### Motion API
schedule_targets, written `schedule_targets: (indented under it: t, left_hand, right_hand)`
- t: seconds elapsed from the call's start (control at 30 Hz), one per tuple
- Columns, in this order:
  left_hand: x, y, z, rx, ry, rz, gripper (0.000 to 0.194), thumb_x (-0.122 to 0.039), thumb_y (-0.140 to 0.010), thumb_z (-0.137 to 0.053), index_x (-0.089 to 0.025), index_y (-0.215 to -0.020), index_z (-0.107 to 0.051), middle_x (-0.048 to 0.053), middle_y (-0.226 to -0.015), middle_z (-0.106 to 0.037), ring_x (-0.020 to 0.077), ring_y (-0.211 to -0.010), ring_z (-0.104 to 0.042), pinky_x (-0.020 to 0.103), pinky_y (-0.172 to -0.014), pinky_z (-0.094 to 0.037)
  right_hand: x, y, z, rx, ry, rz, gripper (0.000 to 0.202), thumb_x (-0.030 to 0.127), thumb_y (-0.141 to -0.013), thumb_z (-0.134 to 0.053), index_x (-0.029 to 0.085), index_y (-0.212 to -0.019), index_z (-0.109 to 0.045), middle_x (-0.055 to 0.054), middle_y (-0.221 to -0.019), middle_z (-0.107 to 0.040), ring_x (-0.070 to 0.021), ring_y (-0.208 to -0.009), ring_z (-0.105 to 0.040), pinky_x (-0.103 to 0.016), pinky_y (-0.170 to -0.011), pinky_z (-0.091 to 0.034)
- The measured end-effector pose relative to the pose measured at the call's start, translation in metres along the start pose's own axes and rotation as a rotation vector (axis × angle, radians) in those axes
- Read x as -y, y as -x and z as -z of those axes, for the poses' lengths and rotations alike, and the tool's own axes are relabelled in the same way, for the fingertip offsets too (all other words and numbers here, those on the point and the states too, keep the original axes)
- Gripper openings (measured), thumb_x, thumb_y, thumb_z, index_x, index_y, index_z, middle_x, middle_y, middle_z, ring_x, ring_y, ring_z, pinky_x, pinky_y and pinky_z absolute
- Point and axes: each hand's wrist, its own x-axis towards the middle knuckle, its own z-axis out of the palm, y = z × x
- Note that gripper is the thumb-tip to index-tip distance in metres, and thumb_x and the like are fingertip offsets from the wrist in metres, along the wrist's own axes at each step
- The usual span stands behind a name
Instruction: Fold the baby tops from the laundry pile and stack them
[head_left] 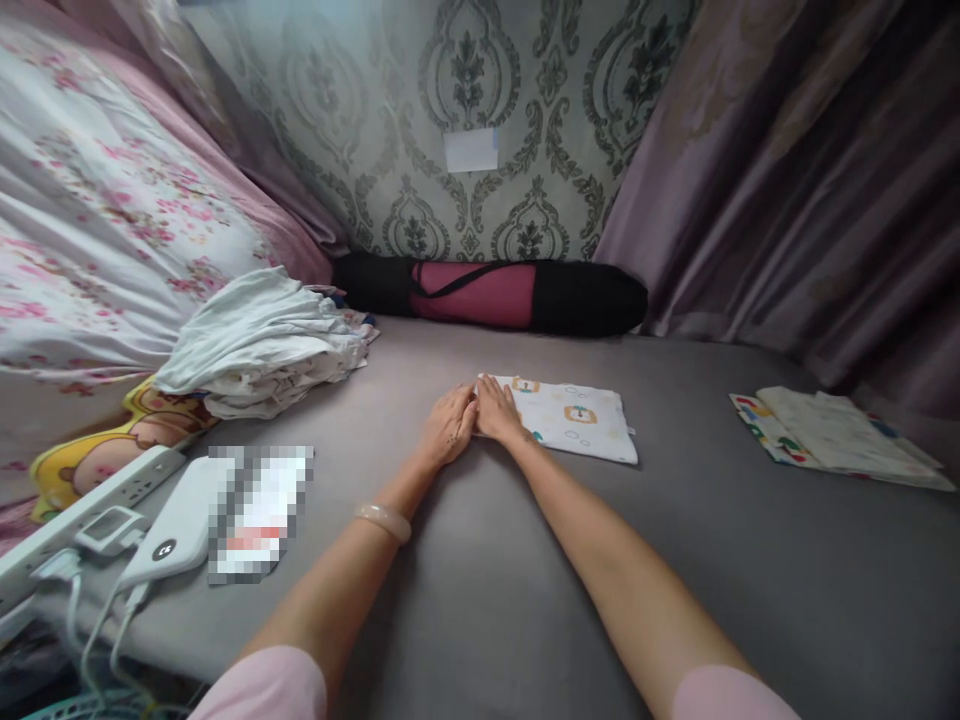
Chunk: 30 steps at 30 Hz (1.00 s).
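Observation:
A white cloth (600,420) with orange and green prints lies folded flat on the grey surface. My right hand (495,408) rests flat on its left end, fingers stretched forward. Beside it, touching at the cloth's left edge, is my left hand (450,425), its fingers extended and side by side; part of its fingertips is hidden against the right hand. A pale bangle (384,522) circles my left wrist. Neither hand grips anything visible.
A pile of light cloths (262,345) sits at left, near a power strip (135,490) and white power bank (180,520) with cables. Folded cloths (832,435) lie at right. A black and pink long bag (476,295) lies along the wall.

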Motion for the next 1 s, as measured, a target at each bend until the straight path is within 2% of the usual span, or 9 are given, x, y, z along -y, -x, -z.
schedule_targets:
  t: [0.1, 0.23, 0.43, 0.67, 0.83, 0.9, 1.0]
  left_hand:
    - [0.000, 0.001, -0.001, 0.041, -0.031, -0.016, 0.052, -0.038, -0.100, -0.018, -0.013, -0.137, -0.045, 0.012, -0.138, -0.053, 0.0209, -0.135, -0.041, 0.038, -0.112, -0.033]
    - [-0.001, 0.001, -0.002, 0.167, -0.099, -0.027, 0.052, -0.039, -0.100, -0.022, -0.015, -0.141, -0.042, 0.010, -0.146, -0.046, 0.0230, -0.140, -0.032, 0.042, -0.115, -0.027]
    - [-0.003, 0.000, -0.002, 0.290, -0.161, -0.017, 0.049, -0.040, -0.099, -0.026, -0.021, -0.139, -0.047, 0.006, -0.148, -0.043, 0.0256, -0.140, -0.033, 0.047, -0.114, -0.026]
    - [-0.002, 0.000, -0.002, 0.295, -0.171, -0.017, 0.050, -0.040, -0.099, -0.024, -0.020, -0.139, -0.047, 0.007, -0.148, -0.043, 0.0270, -0.139, -0.034, 0.049, -0.114, -0.026]
    - [-0.001, 0.001, -0.006, 0.261, -0.177, -0.036, 0.050, -0.041, -0.098, -0.026, -0.019, -0.138, -0.048, 0.010, -0.144, -0.047, 0.0271, -0.137, -0.037, 0.050, -0.113, -0.027]
    - [0.000, 0.002, -0.006, 0.253, -0.182, -0.038, 0.050, -0.040, -0.098, -0.026, -0.018, -0.138, -0.048, 0.011, -0.144, -0.048, 0.0273, -0.137, -0.038, 0.050, -0.113, -0.027]
    - [-0.001, 0.000, -0.003, 0.252, -0.203, -0.052, 0.048, -0.038, -0.098, -0.027, -0.018, -0.136, -0.049, 0.011, -0.143, -0.049, 0.0270, -0.135, -0.041, 0.049, -0.112, -0.028]
  right_hand:
    - [-0.015, 0.003, 0.010, -0.056, -0.031, 0.005, 0.054, 0.030, -0.099, -0.021, 0.008, -0.146, -0.033, -0.012, -0.154, -0.031, -0.0200, -0.143, -0.023, -0.037, -0.115, -0.015]
    - [-0.039, 0.016, 0.016, -0.159, 0.053, -0.086, 0.055, 0.033, -0.098, -0.026, 0.004, -0.145, -0.035, -0.016, -0.154, -0.029, -0.0257, -0.144, -0.020, -0.041, -0.116, -0.011]
    - [-0.071, 0.037, 0.015, -0.131, 0.131, -0.245, 0.059, 0.038, -0.098, -0.026, 0.004, -0.146, -0.032, -0.016, -0.154, -0.029, -0.0282, -0.143, -0.020, -0.046, -0.115, -0.011]
    - [-0.109, 0.062, 0.028, -0.050, 0.190, -0.177, 0.064, 0.043, -0.099, -0.019, 0.004, -0.149, -0.028, -0.014, -0.157, -0.024, -0.0242, -0.145, -0.016, -0.043, -0.116, -0.011]
    - [-0.138, 0.076, 0.040, -0.003, 0.194, -0.111, 0.061, 0.042, -0.099, -0.017, 0.013, -0.150, -0.029, -0.008, -0.158, -0.020, -0.0216, -0.146, -0.014, -0.044, -0.117, -0.009]
    - [-0.152, 0.082, 0.045, 0.005, 0.177, -0.127, 0.059, 0.042, -0.099, -0.015, 0.015, -0.150, -0.029, -0.007, -0.159, -0.020, -0.0212, -0.146, -0.015, -0.044, -0.117, -0.010]
    - [-0.172, 0.089, 0.053, -0.005, 0.128, -0.243, 0.060, 0.041, -0.099, -0.013, 0.013, -0.150, -0.029, -0.010, -0.158, -0.021, -0.0217, -0.145, -0.017, -0.042, -0.116, -0.016]
